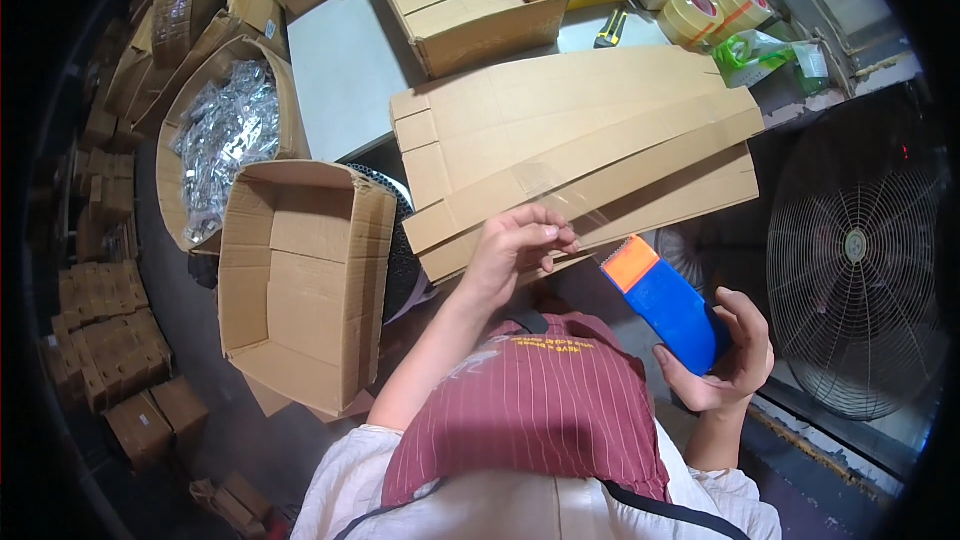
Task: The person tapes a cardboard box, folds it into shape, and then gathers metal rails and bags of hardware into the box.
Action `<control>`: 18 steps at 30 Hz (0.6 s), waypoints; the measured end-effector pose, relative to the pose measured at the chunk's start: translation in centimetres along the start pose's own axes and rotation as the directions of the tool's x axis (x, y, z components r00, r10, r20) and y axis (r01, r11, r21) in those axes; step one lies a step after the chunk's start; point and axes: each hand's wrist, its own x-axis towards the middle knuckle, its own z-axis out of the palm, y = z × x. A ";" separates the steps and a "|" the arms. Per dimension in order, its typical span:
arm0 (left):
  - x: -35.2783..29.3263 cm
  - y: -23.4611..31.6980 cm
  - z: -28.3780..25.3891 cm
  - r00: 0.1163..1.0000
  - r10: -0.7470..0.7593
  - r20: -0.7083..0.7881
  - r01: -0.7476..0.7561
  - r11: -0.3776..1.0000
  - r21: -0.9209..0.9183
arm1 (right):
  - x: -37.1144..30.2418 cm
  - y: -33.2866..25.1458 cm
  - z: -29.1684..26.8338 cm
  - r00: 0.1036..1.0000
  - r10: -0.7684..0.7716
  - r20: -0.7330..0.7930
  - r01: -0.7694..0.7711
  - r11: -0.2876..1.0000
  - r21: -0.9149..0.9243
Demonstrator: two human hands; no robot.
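Observation:
A folded cardboard box (pixel 590 80) lies flat before me, with a long flap (pixel 660 140) across its near side. A strip of clear tape (pixel 535 178) crosses the flap and hangs loosely over its edge. My left hand (pixel 515 250) is at the near edge, fingers curled in a pinch at the loose part of the tape; the exact grip is partly hidden. My right hand (pixel 725 355) grips a blue tape dispenser (pixel 675 315) with an orange front, held in the air to the right of the left hand and tilted toward the box.
An open empty carton (pixel 375 270) stands at left, beside a box of bagged metal parts (pixel 230 140). On the white table (pixel 340 70) are another carton (pixel 480 45), a yellow cutter (pixel 611 30) and tape rolls (pixel 690 15). A large fan (pixel 855 250) stands at right.

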 end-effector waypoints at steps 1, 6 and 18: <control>0.0 0.0 0.0 1.000 0.002 0.002 -0.002 1.000 0.003 | -0.1 0.0 0.0 1.000 0.000 -0.001 0.000 1.000 0.000; 0.1 -0.4 1.0 0.997 0.032 -0.065 -0.029 0.998 0.054 | -0.4 -0.1 0.1 1.000 0.023 -0.005 -0.023 1.000 -0.001; 0.0 -1.4 1.1 0.982 0.147 -0.118 -0.138 0.987 0.079 | -0.6 -0.2 0.1 1.000 -0.014 0.004 0.014 1.000 0.004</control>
